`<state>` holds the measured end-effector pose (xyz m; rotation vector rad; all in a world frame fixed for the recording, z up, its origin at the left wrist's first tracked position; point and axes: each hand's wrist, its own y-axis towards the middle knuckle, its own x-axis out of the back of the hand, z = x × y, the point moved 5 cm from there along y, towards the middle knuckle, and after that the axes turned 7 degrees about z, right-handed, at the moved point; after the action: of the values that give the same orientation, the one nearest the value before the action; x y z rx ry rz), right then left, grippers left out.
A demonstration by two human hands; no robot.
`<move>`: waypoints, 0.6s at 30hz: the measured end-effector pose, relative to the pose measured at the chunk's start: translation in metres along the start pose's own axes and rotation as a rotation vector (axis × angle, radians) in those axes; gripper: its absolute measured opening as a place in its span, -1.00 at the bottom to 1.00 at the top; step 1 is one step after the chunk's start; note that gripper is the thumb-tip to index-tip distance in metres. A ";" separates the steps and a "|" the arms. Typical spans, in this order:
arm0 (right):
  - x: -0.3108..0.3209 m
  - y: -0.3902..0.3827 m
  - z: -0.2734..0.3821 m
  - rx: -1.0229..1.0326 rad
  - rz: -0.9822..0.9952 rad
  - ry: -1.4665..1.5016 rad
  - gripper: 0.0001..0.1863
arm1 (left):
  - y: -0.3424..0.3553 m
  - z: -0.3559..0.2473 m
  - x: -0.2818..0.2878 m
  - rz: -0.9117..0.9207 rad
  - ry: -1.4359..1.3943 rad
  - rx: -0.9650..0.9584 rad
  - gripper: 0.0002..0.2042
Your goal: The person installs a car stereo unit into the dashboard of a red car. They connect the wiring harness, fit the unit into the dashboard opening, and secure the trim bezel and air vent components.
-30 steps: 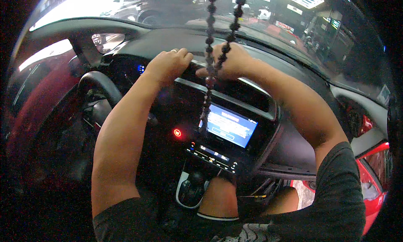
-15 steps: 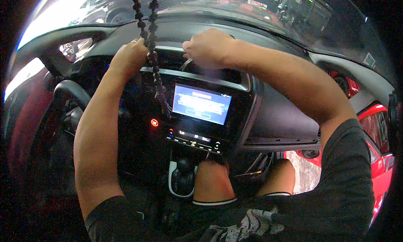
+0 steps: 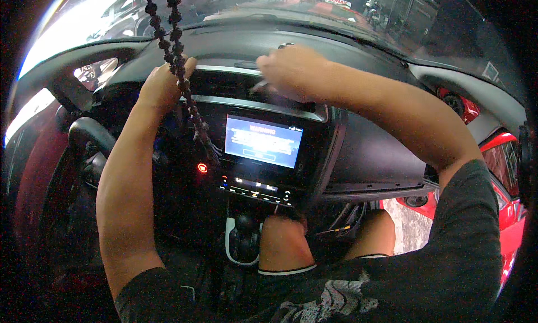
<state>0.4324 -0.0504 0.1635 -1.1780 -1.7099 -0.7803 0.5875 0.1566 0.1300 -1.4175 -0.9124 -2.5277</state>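
Note:
My left hand [image 3: 161, 86] is at the left end of the silver-trimmed air vent panel [image 3: 224, 102] on the dashboard. One finger stretches out from it; the hanging beads [image 3: 181, 84] and the hand itself hide the others. Curled closed over the panel's right half is my right hand [image 3: 294, 70]. From its fingers a thin, pale, shiny tool [image 3: 259, 87] points down toward the vent opening; its exact kind is blurred. A lit touchscreen [image 3: 263, 141] sits just below the panel.
Below the screen are a climate control strip [image 3: 256, 189] and a gear lever [image 3: 245, 233]. The steering wheel [image 3: 92, 138] stands at left, the glovebox [image 3: 372, 155] at right. Above the dashboard top [image 3: 246, 40], the windshield curves. A red car [image 3: 507, 194] shows outside.
My left hand has shifted slightly left, and one finger now sticks out. My right hand has moved a little right along the panel with the tool. The beads have swung left.

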 end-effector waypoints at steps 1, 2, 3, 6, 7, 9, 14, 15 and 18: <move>-0.004 -0.014 -0.002 -0.041 -0.032 0.011 -0.76 | 0.002 0.000 -0.002 0.082 0.010 0.035 -0.76; -0.005 -0.031 -0.007 -0.121 -0.023 0.018 -0.75 | 0.006 -0.003 -0.005 0.160 0.017 0.068 -0.72; -0.003 -0.039 -0.003 -0.172 -0.032 0.044 -0.74 | 0.004 0.005 -0.008 0.143 0.027 0.050 -0.72; -0.004 -0.044 -0.002 -0.164 -0.033 0.031 -0.71 | 0.012 0.010 -0.017 0.084 0.047 0.012 -0.72; -0.007 -0.043 -0.005 -0.137 -0.031 0.010 -0.70 | 0.007 0.008 -0.017 0.091 0.047 0.012 -0.72; -0.005 -0.038 -0.006 0.005 -0.111 -0.070 -0.69 | 0.008 0.010 -0.013 0.076 0.046 0.008 -0.72; 0.001 -0.035 -0.004 -0.033 0.054 -0.046 -0.74 | 0.011 0.016 -0.025 0.153 0.031 0.043 -0.75; 0.001 -0.034 -0.005 -0.016 0.054 -0.045 -0.73 | 0.009 0.014 -0.022 0.131 0.006 0.045 -0.76; -0.003 -0.035 -0.009 0.009 0.054 -0.048 -0.72 | 0.011 0.010 -0.014 0.190 0.025 0.094 -0.77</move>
<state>0.4029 -0.0710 0.1640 -1.2405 -1.7120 -0.7165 0.6068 0.1506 0.1280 -1.3709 -0.8375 -2.3286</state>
